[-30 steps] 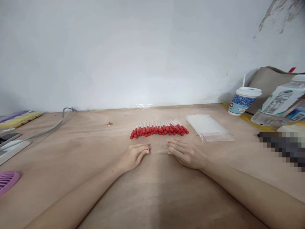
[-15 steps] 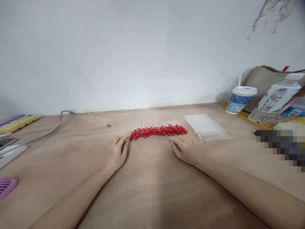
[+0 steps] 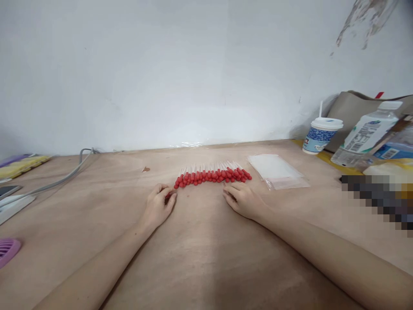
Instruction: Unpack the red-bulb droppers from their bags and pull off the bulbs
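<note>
A row of red-tipped white sticks [image 3: 213, 174] lies side by side on the table, red heads toward me and pale ends toward the wall. At the row's left end rests my left hand [image 3: 158, 203], fingers curled and thumb close to them. A bit of red shows inside that curl, too small to name. My right hand [image 3: 243, 200] lies just in front of the row's right part, its fingers bent together. A tiny pale bit shows by its fingertips; whether it is held is hidden. Clear plastic bags [image 3: 275, 168] lie flat beyond the right hand.
At the right stand a paper cup with a straw [image 3: 318, 137], a plastic bottle [image 3: 366, 135] and a grey bag [image 3: 346, 110]. A grey cable [image 3: 61, 178], yellow packs [image 3: 24, 167] and a purple slotted object [image 3: 8, 252] lie at the left. The wall [image 3: 193, 77] bounds the back.
Both hands have curled more. The thin pale thing at my right fingertips shows less now. The right hand sits slightly further left, and the whole view has shifted a little.
</note>
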The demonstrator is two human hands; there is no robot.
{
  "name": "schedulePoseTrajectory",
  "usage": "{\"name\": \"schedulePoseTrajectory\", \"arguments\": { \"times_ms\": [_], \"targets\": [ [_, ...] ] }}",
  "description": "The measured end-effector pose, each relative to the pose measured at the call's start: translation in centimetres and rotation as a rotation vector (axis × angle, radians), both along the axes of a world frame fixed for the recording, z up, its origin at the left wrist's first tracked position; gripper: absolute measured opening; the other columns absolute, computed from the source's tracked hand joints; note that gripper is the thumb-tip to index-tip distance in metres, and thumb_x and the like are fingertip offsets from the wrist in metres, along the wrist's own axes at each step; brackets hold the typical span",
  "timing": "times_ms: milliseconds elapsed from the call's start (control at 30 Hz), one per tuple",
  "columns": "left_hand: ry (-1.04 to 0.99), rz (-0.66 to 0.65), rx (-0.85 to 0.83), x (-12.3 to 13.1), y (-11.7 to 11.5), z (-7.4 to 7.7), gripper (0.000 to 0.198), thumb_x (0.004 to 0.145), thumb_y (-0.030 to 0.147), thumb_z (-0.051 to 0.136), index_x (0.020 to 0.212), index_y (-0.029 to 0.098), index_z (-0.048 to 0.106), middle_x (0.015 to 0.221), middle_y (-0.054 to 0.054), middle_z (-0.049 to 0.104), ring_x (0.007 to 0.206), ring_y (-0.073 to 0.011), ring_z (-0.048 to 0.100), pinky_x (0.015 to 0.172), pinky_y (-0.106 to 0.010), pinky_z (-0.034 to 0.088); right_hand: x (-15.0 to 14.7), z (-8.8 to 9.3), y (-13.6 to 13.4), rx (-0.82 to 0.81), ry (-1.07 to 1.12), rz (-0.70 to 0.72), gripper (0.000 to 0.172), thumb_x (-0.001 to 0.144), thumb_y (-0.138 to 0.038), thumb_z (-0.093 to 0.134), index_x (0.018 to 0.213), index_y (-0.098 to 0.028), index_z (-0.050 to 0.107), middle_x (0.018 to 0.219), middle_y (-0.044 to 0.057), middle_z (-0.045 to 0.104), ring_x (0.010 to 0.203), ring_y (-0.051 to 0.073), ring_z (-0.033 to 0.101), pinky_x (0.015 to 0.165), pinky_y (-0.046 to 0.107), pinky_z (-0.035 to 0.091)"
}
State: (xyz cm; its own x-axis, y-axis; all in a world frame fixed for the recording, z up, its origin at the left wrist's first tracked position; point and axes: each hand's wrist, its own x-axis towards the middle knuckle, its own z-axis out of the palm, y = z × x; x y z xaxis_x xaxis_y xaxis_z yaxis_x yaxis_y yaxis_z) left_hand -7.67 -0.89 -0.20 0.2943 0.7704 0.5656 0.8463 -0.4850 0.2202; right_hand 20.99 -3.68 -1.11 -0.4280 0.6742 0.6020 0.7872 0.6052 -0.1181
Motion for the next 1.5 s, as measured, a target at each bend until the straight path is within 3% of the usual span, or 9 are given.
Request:
{"name": "schedulePoseTrajectory", "arguments": {
  "times_ms": [100,300,633,700,833,933,1133,1333,1500],
  "targets": [
    [0.000,-0.028,-0.056,0.0,0.0,0.0,0.022,0.082,0.030,0.046,0.086,0.019,0.064,0.087,-0.004,0.059,0.074,-0.0155,0.057,0.069,-0.028,0.047,0.0,-0.1,0.0,-0.050,0.026,0.033,0.014,0.081,-0.025,0.050,0.082,-0.015,0.059,0.073,0.006,0.057,0.070,0.016,0.052,0.066,0.029,0.043],
    [0.003,-0.057,-0.102,0.2,-0.2,0.4,0.024,0.082,0.035,0.047,0.092,0.019,0.062,0.093,-0.005,0.060,0.083,-0.0182,0.058,0.075,-0.032,0.047,0.0,0.0,-0.4,-0.127,0.082,0.072,0.029,0.076,-0.038,0.058,0.094,-0.015,0.060,0.082,0.007,0.056,0.077,0.017,0.052,0.070,0.031,0.046],
    [-0.200,0.118,-0.192,0.5,-0.8,0.6,0.032,0.073,0.044,0.056,0.091,0.018,0.051,0.083,-0.004,0.056,0.070,-0.0165,0.055,0.063,-0.030,0.048,0.0,0.1,-0.6,-0.155,0.079,0.067,0.033,0.076,-0.039,0.057,0.098,-0.014,0.059,0.086,0.008,0.055,0.082,0.019,0.052,0.075,0.033,0.047],
    [-0.201,0.144,-0.155,0.4,-0.6,0.5,0.032,0.073,0.044,0.055,0.092,0.019,0.051,0.088,-0.005,0.055,0.077,-0.0183,0.055,0.065,-0.031,0.047,0.0,0.1,-0.6,-0.161,0.080,0.068,0.033,0.077,-0.039,0.057,0.099,-0.015,0.059,0.087,0.008,0.055,0.082,0.019,0.052,0.075,0.033,0.048],
    [-0.142,0.121,0.079,0.8,-0.5,0.9,0.023,0.075,0.038,0.055,0.089,0.020,0.051,0.089,-0.004,0.054,0.088,-0.0213,0.051,0.078,-0.035,0.043,0.0,0.2,-0.7,-0.167,0.092,0.069,0.033,0.077,-0.039,0.057,0.100,-0.015,0.059,0.088,0.008,0.056,0.082,0.018,0.052,0.076,0.033,0.048],
    [-0.067,0.044,0.183,2.3,-0.5,1.9,0.014,0.075,0.032,0.055,0.083,0.020,0.053,0.088,-0.004,0.054,0.088,-0.0207,0.049,0.081,-0.034,0.040,0.1,0.3,-0.9,-0.169,0.111,0.056,0.035,0.076,-0.039,0.059,0.101,-0.015,0.059,0.090,0.008,0.056,0.083,0.018,0.053,0.075,0.032,0.048],
    [0.100,-0.059,0.127,7.4,0.9,3.3,0.019,0.076,0.037,0.055,0.081,0.019,0.056,0.089,-0.006,0.054,0.087,-0.0215,0.048,0.078,-0.035,0.038,0.6,0.4,-1.2,-0.135,0.144,0.058,0.041,0.073,-0.044,0.061,0.104,-0.017,0.058,0.096,0.008,0.057,0.085,0.018,0.056,0.077,0.033,0.048],
    [0.105,-0.090,0.104,11.0,3.2,3.0,0.029,0.075,0.048,0.056,0.075,0.019,0.056,0.089,-0.005,0.052,0.089,-0.0224,0.045,0.079,-0.036,0.035,0.7,0.8,-1.4,-0.085,0.165,0.099,0.036,0.077,-0.045,0.056,0.101,-0.018,0.059,0.091,0.008,0.058,0.082,0.018,0.056,0.075,0.034,0.048],
    [0.052,-0.087,0.111,12.0,4.0,2.3,0.025,0.080,0.039,0.052,0.066,0.018,0.054,0.087,-0.006,0.053,0.088,-0.0226,0.047,0.076,-0.037,0.037,0.7,0.9,-1.4,-0.035,0.169,0.066,0.031,0.078,-0.042,0.056,0.099,-0.018,0.060,0.090,0.008,0.058,0.083,0.019,0.056,0.076,0.035,0.047]
  ]
}}
